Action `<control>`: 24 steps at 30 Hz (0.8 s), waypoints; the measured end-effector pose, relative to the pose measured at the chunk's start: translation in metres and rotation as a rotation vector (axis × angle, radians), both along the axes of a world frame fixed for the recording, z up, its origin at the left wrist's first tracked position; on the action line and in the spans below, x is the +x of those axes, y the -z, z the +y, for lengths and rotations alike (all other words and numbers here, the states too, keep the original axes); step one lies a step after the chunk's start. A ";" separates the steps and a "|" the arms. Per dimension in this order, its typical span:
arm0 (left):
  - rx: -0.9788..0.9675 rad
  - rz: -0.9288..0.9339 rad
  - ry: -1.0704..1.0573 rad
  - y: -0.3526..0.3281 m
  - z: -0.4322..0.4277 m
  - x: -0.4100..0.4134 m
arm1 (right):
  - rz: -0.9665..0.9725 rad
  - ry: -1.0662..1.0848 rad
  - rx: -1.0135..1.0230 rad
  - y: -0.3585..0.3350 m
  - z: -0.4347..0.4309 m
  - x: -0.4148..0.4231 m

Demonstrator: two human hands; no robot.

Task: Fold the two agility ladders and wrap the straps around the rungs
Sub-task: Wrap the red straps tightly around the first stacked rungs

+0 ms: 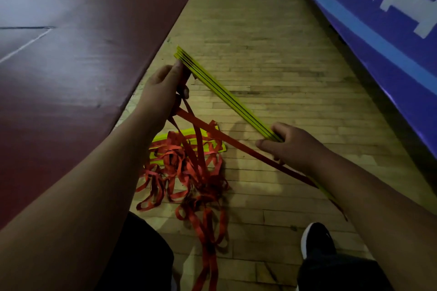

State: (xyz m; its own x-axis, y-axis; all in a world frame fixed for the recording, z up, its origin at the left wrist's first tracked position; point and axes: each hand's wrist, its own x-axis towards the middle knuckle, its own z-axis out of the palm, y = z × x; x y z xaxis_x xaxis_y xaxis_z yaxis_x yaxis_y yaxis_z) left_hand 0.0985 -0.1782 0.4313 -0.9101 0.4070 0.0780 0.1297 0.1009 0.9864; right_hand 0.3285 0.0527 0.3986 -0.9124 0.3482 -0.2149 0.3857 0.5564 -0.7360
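1. Nearest the camera are the person's dark trousers [142, 255] and a black shoe [316, 241], which stands on the wooden floor [272, 66].
2. Just beyond the legs, a loose tangle of red straps [189, 172] lies on the floor. It partly covers a few flat yellow rungs [170, 138] of a ladder that also lie on the floor.
3. The right hand [295, 146] grips the near end of a stack of yellow rungs [227, 94]. Its fingers curl round the stack and the thumb lies along the side.
4. A taut strap [224, 137] runs from below the left hand across to under the right hand and on beneath the right forearm.
5. The stack is held above the floor, slanting from the right hand up and away to the left hand [163, 92].
6. The left hand clasps the far end of the stack, fingers wrapped round it. Several straps hang from this hand down into the tangle.
7. Farther off, a dark red mat [82, 42] borders the floor on the left, and a blue banner [378, 19] with white lettering borders it on the right.
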 end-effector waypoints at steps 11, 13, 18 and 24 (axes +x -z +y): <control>-0.220 0.139 -0.050 0.011 -0.012 -0.008 | -0.117 -0.026 0.033 -0.002 -0.007 -0.008; -0.210 0.136 -0.038 0.014 -0.013 -0.011 | -0.130 -0.033 0.042 -0.004 -0.009 -0.008; -0.187 0.154 -0.056 0.009 -0.012 -0.009 | -0.158 -0.051 -0.261 -0.001 -0.010 -0.010; -0.147 0.220 -0.067 0.006 -0.012 -0.008 | -0.190 -0.118 -0.485 -0.002 -0.022 -0.011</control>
State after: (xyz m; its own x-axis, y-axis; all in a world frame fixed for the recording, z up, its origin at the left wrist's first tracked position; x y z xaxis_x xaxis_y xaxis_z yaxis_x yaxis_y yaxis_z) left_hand 0.0906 -0.1900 0.4251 -0.9032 0.3676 0.2217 0.3275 0.2563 0.9094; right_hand 0.3173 0.0310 0.4001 -0.8685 0.0654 -0.4913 0.4930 0.2169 -0.8426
